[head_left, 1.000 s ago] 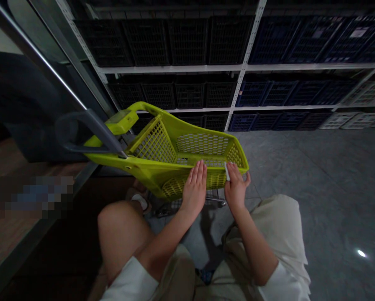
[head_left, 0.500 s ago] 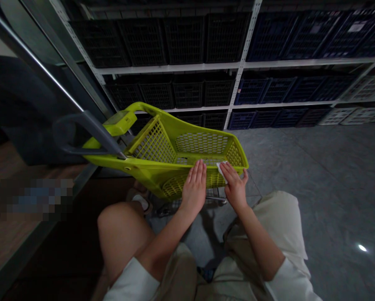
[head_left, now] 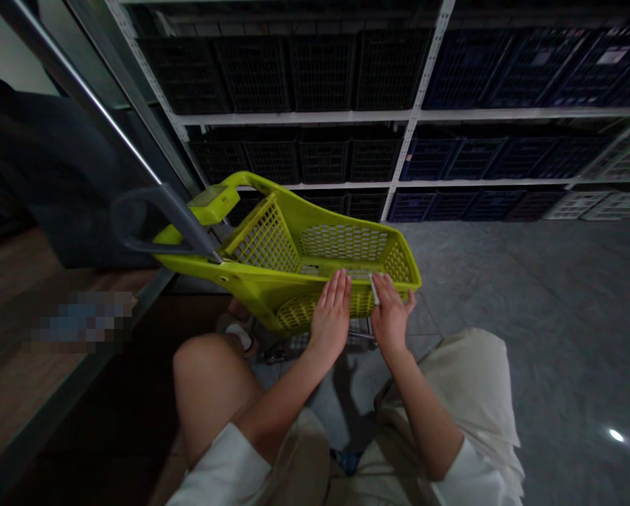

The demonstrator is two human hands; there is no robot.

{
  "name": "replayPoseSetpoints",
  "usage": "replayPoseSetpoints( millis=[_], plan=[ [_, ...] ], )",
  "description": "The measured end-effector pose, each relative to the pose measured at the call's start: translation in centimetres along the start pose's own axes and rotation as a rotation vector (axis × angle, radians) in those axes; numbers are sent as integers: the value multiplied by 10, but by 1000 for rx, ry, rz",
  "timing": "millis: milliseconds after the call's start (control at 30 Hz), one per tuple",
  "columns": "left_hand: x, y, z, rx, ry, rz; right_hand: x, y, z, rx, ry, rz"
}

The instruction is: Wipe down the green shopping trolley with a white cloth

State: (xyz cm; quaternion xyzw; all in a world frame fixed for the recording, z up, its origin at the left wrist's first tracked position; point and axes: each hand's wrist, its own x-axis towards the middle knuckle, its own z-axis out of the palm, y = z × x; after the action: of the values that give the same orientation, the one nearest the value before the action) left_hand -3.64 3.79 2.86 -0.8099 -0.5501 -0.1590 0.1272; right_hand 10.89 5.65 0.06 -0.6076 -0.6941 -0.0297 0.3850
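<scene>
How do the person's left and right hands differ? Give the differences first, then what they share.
The left hand shows no cloth; the right hand has a white cloth at its fingers. The left hand's fingers lie together, while the right hand has one finger spread outward. The right hand is farther right along the yellow-green cart than the left hand. Both are at its near rim.

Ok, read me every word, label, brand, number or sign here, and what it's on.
No text is readable.
Pale label on a dark blue crate, upper right: too small and blurred.
Yellow-green shopping cart: no lettering I can make out.
Pixelated patch, left: obscured.
</scene>
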Motion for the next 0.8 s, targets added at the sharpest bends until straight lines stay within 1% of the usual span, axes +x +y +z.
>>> replayPoseSetpoints(
  millis=[67,100,133,200,300,367,500,633,700,733,800],
  plan=[
    [0,-1,1,24,-6,10,4,-22,4,52,-59,-81],
    [0,-1,1,31,-7,14,6,-28,5,69,-78,-104],
    [0,-1,1,32,-5,16,7,-31,5,80,-90,-119],
    [0,-1,0,21,4,15,9,-27,1,91,-108,-145],
    [0,-1,-2,-16,16,5,9,-9,-8,91,-126,-187],
    [0,0,-5,-37,11,1,8,9,-14,77,-116,-185],
    [0,0,-9,-38,-31,3,3,52,-19,30,-53,-120],
    [0,0,-10,-18,-60,-3,-3,94,-16,-35,48,-12],
    [0,0,-10,-11,-63,-5,-4,105,-13,-58,93,43],
    [0,0,-10,-6,-65,-5,-5,107,-11,-64,112,69],
    [0,1,-10,3,-66,-8,-5,100,-7,-64,151,128]
  ],
)
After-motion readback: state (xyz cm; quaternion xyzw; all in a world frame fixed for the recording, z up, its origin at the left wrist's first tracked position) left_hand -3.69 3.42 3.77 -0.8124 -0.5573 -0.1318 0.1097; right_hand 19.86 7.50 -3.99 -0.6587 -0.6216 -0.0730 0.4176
